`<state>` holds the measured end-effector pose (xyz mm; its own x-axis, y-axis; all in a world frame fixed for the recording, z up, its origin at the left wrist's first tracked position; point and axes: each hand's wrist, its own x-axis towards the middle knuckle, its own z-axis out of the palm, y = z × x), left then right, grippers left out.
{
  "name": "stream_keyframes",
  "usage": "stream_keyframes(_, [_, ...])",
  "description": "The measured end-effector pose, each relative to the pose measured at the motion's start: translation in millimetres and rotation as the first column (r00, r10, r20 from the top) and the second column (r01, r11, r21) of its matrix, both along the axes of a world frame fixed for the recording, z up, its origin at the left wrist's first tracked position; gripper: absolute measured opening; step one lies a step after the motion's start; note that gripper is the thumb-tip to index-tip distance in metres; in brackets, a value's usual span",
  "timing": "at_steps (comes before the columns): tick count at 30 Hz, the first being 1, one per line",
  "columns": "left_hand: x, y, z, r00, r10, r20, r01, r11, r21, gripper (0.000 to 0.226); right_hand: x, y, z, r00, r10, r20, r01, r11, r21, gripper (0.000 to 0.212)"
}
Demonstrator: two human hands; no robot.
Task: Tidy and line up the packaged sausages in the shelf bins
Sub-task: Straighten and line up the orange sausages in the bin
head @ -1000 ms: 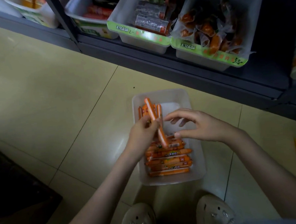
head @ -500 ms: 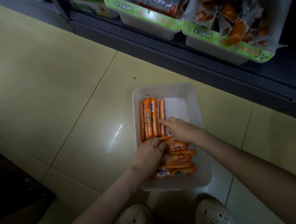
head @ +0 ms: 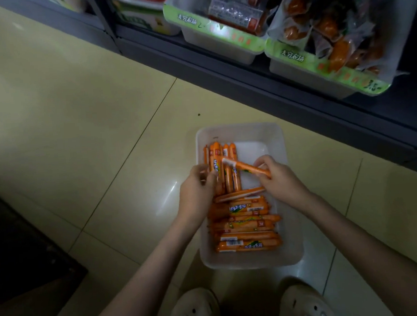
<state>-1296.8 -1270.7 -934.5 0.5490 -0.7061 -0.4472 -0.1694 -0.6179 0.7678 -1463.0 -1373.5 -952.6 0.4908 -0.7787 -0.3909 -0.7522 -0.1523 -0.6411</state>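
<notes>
A white plastic bin [head: 283, 138] sits on the tiled floor in front of me. Several orange packaged sausages [head: 224, 171] stand lined up lengthwise in its far left part. A loose pile of the same sausages [head: 245, 225] lies crosswise in its near half. My right hand [head: 281, 180] pinches one orange sausage [head: 248, 166] and holds it slanted above the bin. My left hand [head: 197, 190] hovers at the bin's left edge, its fingers curled beside the upright row; whether it grips a sausage is unclear.
A dark shelf [head: 246, 82] runs across the top. On it stand white bins with green labels: one holds red sausage packs [head: 236, 14], another clear-wrapped orange snacks [head: 336, 28]. My two pale shoes [head: 194, 310] are below the bin. A dark mat [head: 25, 254] lies at the left.
My right hand has lifted a sausage out of the pile and raised it over the bin. My left hand has moved up from the pile to the lined-up row.
</notes>
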Motion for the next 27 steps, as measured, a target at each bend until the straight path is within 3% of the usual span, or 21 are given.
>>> stream_keyframes(3, [0.1, -7.5, 6.8, 0.867, 0.291, -0.404, -0.27, 0.957, 0.109, 0.043, -11.8, 0.0, 27.6, 0.981, -0.091, 0.172, 0.085, 0.996, 0.041, 0.015])
stream_keyframes(5, [-4.0, -9.1, 16.9, 0.784, 0.321, -0.531, -0.308, 0.944, 0.116, 0.038, -15.6, 3.5, 44.0, 0.949, -0.144, 0.281, 0.121, 0.988, 0.099, 0.021])
stream_keyframes(11, [-5.3, -2.9, 44.2, 0.847, 0.222, -0.483, -0.208, 0.975, 0.083, 0.032, -21.5, 16.8, 74.8, 0.77, -0.294, 0.567, 0.154, 0.947, 0.281, 0.023])
stream_keyframes(14, [-13.5, -1.4, 57.6, 0.738, 0.211, -0.641, -0.248, 0.968, 0.033, 0.029, -20.4, 20.1, 81.6, 0.689, -0.349, 0.636, 0.188, 0.932, 0.309, 0.021])
stream_keyframes(16, [-19.9, 0.5, 61.4, 0.693, 0.184, -0.697, -0.308, 0.95, -0.055, 0.027, -18.1, 21.8, 83.9, 0.608, -0.426, 0.67, 0.204, 0.9, 0.386, 0.014])
stream_keyframes(19, [-22.8, 4.5, 62.8, 0.744, 0.088, -0.663, -0.315, 0.921, -0.23, 0.021, -17.8, 21.7, 85.8, 0.487, -0.588, 0.646, 0.224, 0.798, 0.559, 0.029])
stream_keyframes(23, [-22.1, 8.5, 68.8, 0.788, -0.029, -0.615, -0.25, 0.898, -0.363, 0.004, -20.5, 19.7, 89.1, 0.607, -0.576, 0.548, 0.257, 0.795, 0.55, 0.012])
stream_keyframes(27, [-23.8, 9.8, 70.8, 0.802, -0.07, -0.593, -0.238, 0.873, -0.425, 0.011, -27.3, 15.0, 88.8, 0.74, -0.526, 0.418, 0.182, 0.756, 0.629, 0.024])
